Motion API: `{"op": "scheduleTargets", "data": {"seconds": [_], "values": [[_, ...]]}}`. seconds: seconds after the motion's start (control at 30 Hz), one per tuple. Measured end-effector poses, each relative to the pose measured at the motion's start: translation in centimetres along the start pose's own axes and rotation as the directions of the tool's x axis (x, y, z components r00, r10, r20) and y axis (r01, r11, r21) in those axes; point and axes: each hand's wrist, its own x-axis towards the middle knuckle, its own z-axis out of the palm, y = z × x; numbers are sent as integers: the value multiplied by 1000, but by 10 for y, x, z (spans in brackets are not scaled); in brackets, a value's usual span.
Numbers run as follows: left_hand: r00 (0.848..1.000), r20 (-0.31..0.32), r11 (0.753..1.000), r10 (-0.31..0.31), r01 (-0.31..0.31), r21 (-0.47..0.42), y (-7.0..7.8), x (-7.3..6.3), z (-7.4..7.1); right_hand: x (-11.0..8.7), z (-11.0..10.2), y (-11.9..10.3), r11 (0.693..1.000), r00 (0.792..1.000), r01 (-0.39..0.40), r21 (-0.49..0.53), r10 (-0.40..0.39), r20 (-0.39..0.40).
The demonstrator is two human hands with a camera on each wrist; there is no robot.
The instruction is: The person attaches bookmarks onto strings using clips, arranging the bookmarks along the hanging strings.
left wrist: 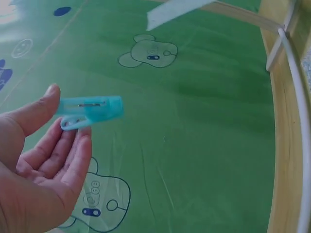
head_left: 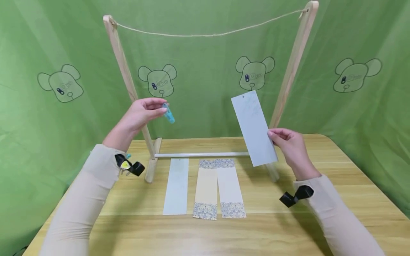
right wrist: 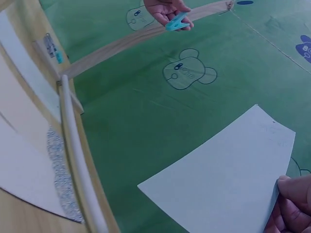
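Observation:
Between thumb and fingertips my left hand point(head_left: 144, 113) pinches a light blue clothespin point(head_left: 168, 113), raised in front of the left wooden post. In the left wrist view the clothespin point(left wrist: 92, 110) points away from the palm. My right hand point(head_left: 289, 147) grips a pale blue bookmark point(head_left: 254, 129) by its right edge, holding it up tilted before the right post. A small hole shows near the bookmark's top. Above both hands a thin string point(head_left: 205, 35) sags between the post tops, with nothing hanging on it.
On the table point(head_left: 144, 231) lie another pale blue bookmark point(head_left: 177, 186) and two patterned ones, a cream one point(head_left: 206, 190) and a whiter one point(head_left: 230, 188). A white rod point(head_left: 201, 154) joins the wooden posts point(head_left: 123, 67) low down. Green curtain point(head_left: 205, 78) hangs behind.

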Motion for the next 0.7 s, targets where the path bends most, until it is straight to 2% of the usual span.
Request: {"op": "scheduleTargets", "data": {"seconds": [0.1, 0.23, 0.47, 0.7], "values": [[1000, 9, 999, -22, 22, 39, 11, 9, 8, 6, 1, -9, 999, 1000, -6, 36, 6, -21], [999, 20, 997, -25, 24, 68, 27, 17, 20, 16, 2, -19, 991, 998, 6, 133, 2, -61], [998, 60, 990, 15, -23, 137, 59, 31, 36, 31, 11, -37, 986, 986, 77, 147, -54, -155], [997, 64, 987, 29, -39, 157, 94, 38, 58, 41, 18, -49, 966, 979, 123, 228, -80, -189]]}}
